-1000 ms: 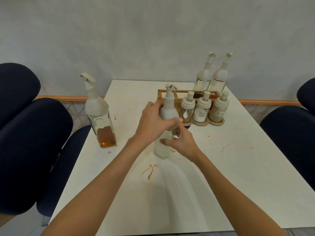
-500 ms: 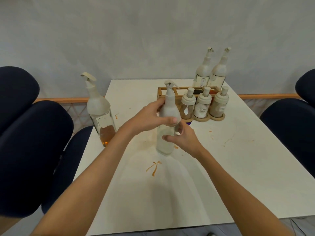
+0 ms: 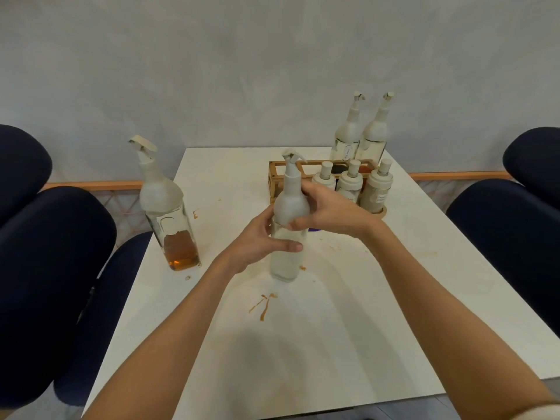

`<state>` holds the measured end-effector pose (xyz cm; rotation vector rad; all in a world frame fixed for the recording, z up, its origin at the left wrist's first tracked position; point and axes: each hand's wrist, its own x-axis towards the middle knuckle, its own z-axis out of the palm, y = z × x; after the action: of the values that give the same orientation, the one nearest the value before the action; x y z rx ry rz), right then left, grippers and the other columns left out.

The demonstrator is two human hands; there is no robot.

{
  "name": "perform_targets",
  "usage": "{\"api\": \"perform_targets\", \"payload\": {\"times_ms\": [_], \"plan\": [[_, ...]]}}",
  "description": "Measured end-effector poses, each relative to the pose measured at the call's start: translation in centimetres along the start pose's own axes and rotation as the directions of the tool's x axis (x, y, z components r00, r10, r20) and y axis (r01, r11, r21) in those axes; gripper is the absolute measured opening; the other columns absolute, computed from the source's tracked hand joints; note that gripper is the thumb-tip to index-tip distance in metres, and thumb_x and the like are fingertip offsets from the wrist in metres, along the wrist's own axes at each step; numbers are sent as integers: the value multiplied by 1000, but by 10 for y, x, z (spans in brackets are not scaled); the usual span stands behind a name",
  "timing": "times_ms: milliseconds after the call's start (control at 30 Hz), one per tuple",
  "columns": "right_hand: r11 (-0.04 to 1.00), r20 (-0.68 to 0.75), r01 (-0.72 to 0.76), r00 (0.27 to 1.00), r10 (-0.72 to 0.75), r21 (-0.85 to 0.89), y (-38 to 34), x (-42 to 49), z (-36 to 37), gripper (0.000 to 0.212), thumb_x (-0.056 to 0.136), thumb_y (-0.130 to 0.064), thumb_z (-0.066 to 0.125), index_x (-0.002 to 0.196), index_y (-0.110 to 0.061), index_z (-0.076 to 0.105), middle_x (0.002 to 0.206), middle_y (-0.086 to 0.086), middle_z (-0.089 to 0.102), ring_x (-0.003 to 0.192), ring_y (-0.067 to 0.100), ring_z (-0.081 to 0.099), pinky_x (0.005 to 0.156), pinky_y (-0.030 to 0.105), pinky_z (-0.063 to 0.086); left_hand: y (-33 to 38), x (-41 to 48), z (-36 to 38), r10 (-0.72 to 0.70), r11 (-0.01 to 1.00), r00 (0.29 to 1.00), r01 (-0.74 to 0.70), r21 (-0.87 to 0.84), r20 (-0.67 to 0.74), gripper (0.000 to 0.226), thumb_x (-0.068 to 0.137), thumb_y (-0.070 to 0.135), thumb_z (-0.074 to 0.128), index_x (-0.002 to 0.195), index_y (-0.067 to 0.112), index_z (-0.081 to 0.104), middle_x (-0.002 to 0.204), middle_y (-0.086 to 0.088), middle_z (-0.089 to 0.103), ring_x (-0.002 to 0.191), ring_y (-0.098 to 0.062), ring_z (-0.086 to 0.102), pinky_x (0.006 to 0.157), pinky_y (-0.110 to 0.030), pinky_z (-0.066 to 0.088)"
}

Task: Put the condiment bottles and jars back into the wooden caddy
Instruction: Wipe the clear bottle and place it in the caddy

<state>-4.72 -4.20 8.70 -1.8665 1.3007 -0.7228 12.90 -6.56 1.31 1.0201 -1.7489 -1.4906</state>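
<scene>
White-topped glass bottle [image 3: 285, 265] stands upright on the pale table [image 3: 303, 359] at the middle of the frame, just in front of the wooden caddy [image 3: 272, 180]. The left hand [image 3: 254, 244] grasps its glass body and the right hand [image 3: 330, 213] wraps its white shoulder.

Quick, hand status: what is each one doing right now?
Left hand: grips the glass body of the clear bottle.
Right hand: grips the same bottle at its white shoulder.
</scene>
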Motion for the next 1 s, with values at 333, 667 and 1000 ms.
{"api": "perform_targets", "payload": {"times_ms": [333, 667, 1000], "plan": [[972, -220, 14, 973, -67, -235, 2, 7, 10, 69, 64, -52, 82, 115, -20, 47, 105, -3, 58, 93, 9, 56, 72, 21, 46, -2, 2, 2, -1, 1000, 1000, 2, 13, -24, 85, 62, 23, 92, 134, 31, 49, 126, 7, 63, 122, -12, 54, 104, -42, 46], [956, -213, -5, 975, -60, -293, 1, 4, 3, 58, 66, -54, 80, 109, -26, 54, 98, -10, 58, 86, 4, 55, 63, 14, 43, -5, 4, 1, -5, 1000, 1000, 5, 30, -21, 85, 62, 27, 91, 135, 32, 48, 128, 8, 61, 124, -14, 52, 105, -45, 44], [984, -212, 0, 976, -38, -178, -3, -1, 5, 54, 69, -42, 82, 113, -21, 60, 100, -9, 65, 91, 5, 61, 74, 22, 51, -8, 6, 1, 7, 1000, 1000, -7, 14, -26, 88, 57, 31, 92, 134, 33, 48, 127, 10, 62, 122, -11, 53, 103, -39, 46]]}}
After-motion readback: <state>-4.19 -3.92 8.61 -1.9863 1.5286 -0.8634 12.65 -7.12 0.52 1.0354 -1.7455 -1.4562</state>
